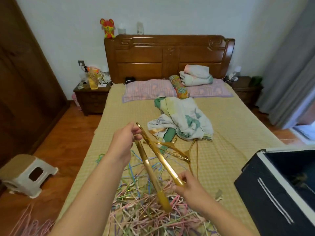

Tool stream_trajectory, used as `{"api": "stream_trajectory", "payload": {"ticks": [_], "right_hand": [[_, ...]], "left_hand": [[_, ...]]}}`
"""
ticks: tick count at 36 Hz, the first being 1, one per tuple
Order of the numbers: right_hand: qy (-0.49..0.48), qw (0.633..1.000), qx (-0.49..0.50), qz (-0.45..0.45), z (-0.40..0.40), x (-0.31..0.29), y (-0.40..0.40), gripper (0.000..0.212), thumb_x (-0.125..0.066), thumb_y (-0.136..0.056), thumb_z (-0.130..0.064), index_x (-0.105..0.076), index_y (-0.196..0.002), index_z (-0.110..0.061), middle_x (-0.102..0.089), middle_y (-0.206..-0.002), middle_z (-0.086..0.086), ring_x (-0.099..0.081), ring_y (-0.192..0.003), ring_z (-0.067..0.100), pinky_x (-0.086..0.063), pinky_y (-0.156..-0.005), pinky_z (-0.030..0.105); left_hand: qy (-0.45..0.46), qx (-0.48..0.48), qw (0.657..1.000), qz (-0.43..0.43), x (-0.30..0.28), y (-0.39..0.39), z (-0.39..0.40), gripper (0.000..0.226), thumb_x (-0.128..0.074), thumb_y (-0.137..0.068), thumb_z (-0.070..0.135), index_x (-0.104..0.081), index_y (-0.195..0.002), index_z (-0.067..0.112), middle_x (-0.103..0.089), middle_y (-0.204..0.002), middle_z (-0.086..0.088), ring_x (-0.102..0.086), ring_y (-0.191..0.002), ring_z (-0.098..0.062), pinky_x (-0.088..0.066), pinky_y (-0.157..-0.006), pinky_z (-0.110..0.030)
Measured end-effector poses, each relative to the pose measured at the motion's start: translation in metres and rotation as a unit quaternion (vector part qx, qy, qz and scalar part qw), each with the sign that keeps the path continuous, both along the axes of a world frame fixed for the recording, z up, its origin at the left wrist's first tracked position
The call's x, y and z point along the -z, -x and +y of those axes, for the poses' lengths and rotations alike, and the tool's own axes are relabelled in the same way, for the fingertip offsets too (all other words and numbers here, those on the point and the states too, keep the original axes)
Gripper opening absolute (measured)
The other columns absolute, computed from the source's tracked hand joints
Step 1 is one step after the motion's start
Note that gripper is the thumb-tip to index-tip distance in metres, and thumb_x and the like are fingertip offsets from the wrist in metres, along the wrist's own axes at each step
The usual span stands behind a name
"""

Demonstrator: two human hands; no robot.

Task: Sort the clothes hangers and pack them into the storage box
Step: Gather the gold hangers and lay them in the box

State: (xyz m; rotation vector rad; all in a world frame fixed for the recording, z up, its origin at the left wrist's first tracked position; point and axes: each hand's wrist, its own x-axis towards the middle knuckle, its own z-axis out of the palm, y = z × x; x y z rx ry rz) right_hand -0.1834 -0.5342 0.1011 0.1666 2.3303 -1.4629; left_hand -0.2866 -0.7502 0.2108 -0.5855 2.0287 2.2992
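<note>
Tangled pile of thin pastel hangers at the bed's near edge, gold hangers lifted above it.

The left hand grasps the upper ends of the gold hangers; the right hand pinches one hanger's lower end. More gold hangers lie mid-bed beside a crumpled quilt. The dark storage box stands open at the bed's right edge.

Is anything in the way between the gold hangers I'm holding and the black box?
Nothing visible. The gold hangers are lifted above the pile, and only bare bed cover lies between them and the open storage box on the right.
</note>
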Motion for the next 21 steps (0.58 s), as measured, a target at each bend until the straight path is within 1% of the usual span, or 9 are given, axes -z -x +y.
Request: {"api": "stream_trajectory", "payload": {"ticks": [4,8,10,12,13,15,17,19,21], "right_hand": [[0.039,0.999,0.013,-0.004,-0.002,0.000,-0.012,0.020,-0.069,-0.093,-0.033,-0.052,-0.102,-0.030,-0.065,-0.104,0.001,-0.061,-0.080,0.012,-0.049,-0.068,0.026],[0.047,0.999,0.018,-0.008,0.004,0.009,-0.018,0.020,-0.069,-0.093,-0.036,-0.052,-0.103,-0.033,-0.069,-0.109,0.001,-0.069,-0.094,0.023,-0.054,-0.079,0.036],[0.050,0.999,0.007,0.000,0.007,0.010,-0.020,0.019,-0.068,-0.093,-0.031,-0.052,-0.103,-0.031,-0.069,-0.109,-0.001,-0.069,-0.094,0.020,-0.054,-0.081,0.036],[0.053,0.999,-0.006,0.004,0.007,0.012,-0.022,0.018,-0.068,-0.093,-0.029,-0.053,-0.101,-0.030,-0.068,-0.109,-0.004,-0.068,-0.097,0.017,-0.053,-0.086,0.036],[0.048,0.999,-0.020,0.005,0.007,0.012,-0.023,0.018,-0.069,-0.092,-0.030,-0.053,-0.101,-0.031,-0.067,-0.108,-0.003,-0.067,-0.093,0.015,-0.053,-0.083,0.035],[0.036,0.998,-0.043,0.006,0.004,0.014,-0.025,0.019,-0.068,-0.092,-0.033,-0.052,-0.102,-0.033,-0.065,-0.107,0.000,-0.059,-0.079,0.010,-0.047,-0.071,0.028],[0.029,0.998,-0.057,0.008,0.001,0.014,-0.024,0.021,-0.068,-0.093,-0.032,-0.051,-0.105,-0.031,-0.063,-0.106,0.002,-0.053,-0.076,0.007,-0.042,-0.065,0.023],[0.027,0.997,-0.072,0.008,-0.001,0.017,-0.023,0.023,-0.068,-0.093,-0.030,-0.049,-0.106,-0.028,-0.058,-0.100,0.000,-0.050,-0.075,0.007,-0.040,-0.065,0.022],[0.027,0.996,-0.088,0.001,-0.003,0.021,-0.022,0.025,-0.069,-0.092,-0.031,-0.048,-0.106,-0.028,-0.053,-0.096,-0.004,-0.050,-0.076,0.006,-0.041,-0.069,0.024]], "left_hand": [[-0.027,-0.029,0.999,0.009,-0.004,0.001,0.008,0.025,-0.050,-0.103,0.022,-0.059,-0.082,0.016,-0.059,-0.072,0.001,-0.052,-0.059,-0.013,-0.039,-0.071,-0.030],[-0.022,-0.038,0.999,-0.008,0.007,-0.001,0.005,0.023,-0.048,-0.103,0.013,-0.059,-0.082,0.014,-0.059,-0.073,-0.001,-0.054,-0.057,-0.013,-0.041,-0.070,-0.029],[-0.018,-0.036,0.999,-0.020,0.012,0.000,0.003,0.022,-0.048,-0.103,0.011,-0.061,-0.085,0.010,-0.063,-0.079,-0.004,-0.061,-0.062,-0.016,-0.046,-0.069,-0.028],[-0.021,-0.030,0.999,-0.028,0.014,-0.001,0.002,0.021,-0.047,-0.103,0.006,-0.065,-0.093,0.003,-0.068,-0.089,-0.011,-0.067,-0.077,-0.024,-0.056,-0.062,-0.022],[-0.025,-0.020,0.999,-0.031,0.015,-0.002,0.002,0.021,-0.046,-0.104,0.005,-0.066,-0.100,-0.001,-0.070,-0.095,-0.014,-0.068,-0.085,-0.026,-0.058,-0.064,-0.021],[-0.035,0.003,0.999,-0.034,0.018,-0.004,0.000,0.025,-0.047,-0.104,0.010,-0.068,-0.110,-0.001,-0.075,-0.100,-0.014,-0.070,-0.093,-0.025,-0.056,-0.090,-0.030],[-0.046,0.014,0.998,-0.037,0.017,-0.005,0.000,0.027,-0.048,-0.103,0.018,-0.071,-0.097,0.006,-0.078,-0.093,-0.011,-0.070,-0.096,-0.022,-0.044,-0.103,-0.038],[-0.066,0.007,0.997,-0.038,0.017,-0.006,0.000,0.033,-0.048,-0.104,0.028,-0.068,-0.084,0.009,-0.078,-0.089,-0.012,-0.070,-0.093,-0.022,-0.045,-0.099,-0.038],[-0.086,-0.004,0.996,-0.037,0.019,-0.008,0.000,0.035,-0.051,-0.104,0.035,-0.065,-0.083,0.010,-0.076,-0.088,-0.012,-0.070,-0.086,-0.021,-0.050,-0.089,-0.034]]}}
